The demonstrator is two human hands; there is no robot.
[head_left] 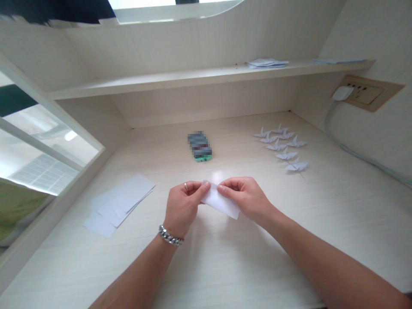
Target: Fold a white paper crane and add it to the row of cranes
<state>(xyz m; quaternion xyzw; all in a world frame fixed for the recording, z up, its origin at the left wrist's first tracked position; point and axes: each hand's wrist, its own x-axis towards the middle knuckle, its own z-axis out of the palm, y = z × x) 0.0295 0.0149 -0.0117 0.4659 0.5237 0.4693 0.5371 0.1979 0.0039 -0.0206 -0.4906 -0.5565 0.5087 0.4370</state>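
Note:
Between my two hands is a folded piece of white paper (222, 203), held just above the desk. My left hand (184, 201), with a ring and a chain bracelet, pinches the paper's upper left corner between thumb and fingers. On the other side my right hand (246, 195) grips the upper right edge, its thumb lying on top. The fingers under the paper are partly hidden. Loose sheets of white paper (127, 199) lie overlapped on the desk left of my left hand. Several folded paper cranes (287, 155) stand in a group at the back right.
A phone-like object (201, 148), blurred out, with a green edge, lies beyond my hands. Above the desk (206, 274) runs a shelf (167, 83) carrying folded paper (267, 64). At right a white plug (342, 93) sits in a wall socket, its cable (360, 155) hanging down.

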